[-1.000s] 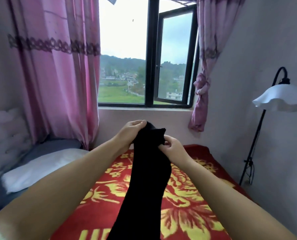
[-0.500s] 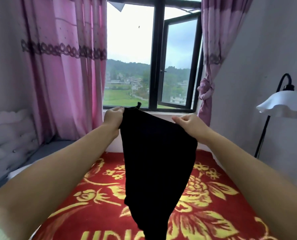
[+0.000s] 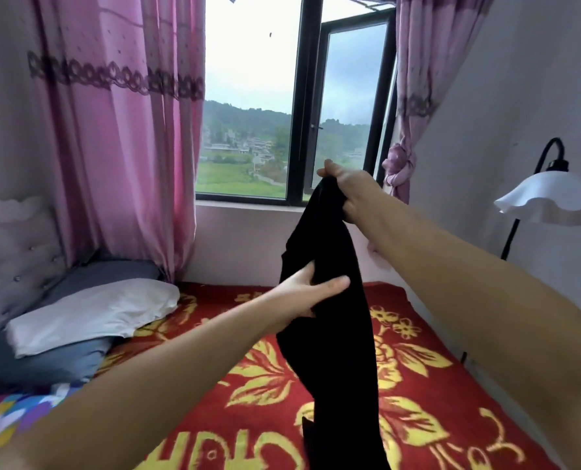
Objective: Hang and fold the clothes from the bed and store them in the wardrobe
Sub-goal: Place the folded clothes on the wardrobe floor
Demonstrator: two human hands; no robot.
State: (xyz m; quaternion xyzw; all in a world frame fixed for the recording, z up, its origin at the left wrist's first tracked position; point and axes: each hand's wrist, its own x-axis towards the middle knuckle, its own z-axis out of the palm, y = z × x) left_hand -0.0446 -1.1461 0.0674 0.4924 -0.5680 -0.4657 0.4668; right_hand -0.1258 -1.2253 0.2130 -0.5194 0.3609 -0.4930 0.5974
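Observation:
A black garment [image 3: 343, 351] hangs in a long bunched strip above the bed [image 3: 428, 395], which is covered by a red blanket with yellow flowers. My right hand [image 3: 348, 191] grips the garment's top end, raised in front of the window. Lower down, my left hand [image 3: 307, 295] holds the garment's left edge, thumb across the front of the cloth and fingers behind it. The garment's bottom end runs out of view at the lower edge. No wardrobe is in view.
A white pillow [image 3: 92, 310] lies on a grey one at the head of the bed, against a tufted headboard [image 3: 14, 252]. Pink curtains [image 3: 119, 137] flank an open window [image 3: 350, 106]. A floor lamp [image 3: 546, 201] with a white shade stands at the right wall.
The garment was spread wide between both hands at its top edge. My left hand has let go of the top and dropped to grasp it mid-length; the right hand now holds the bunched top alone.

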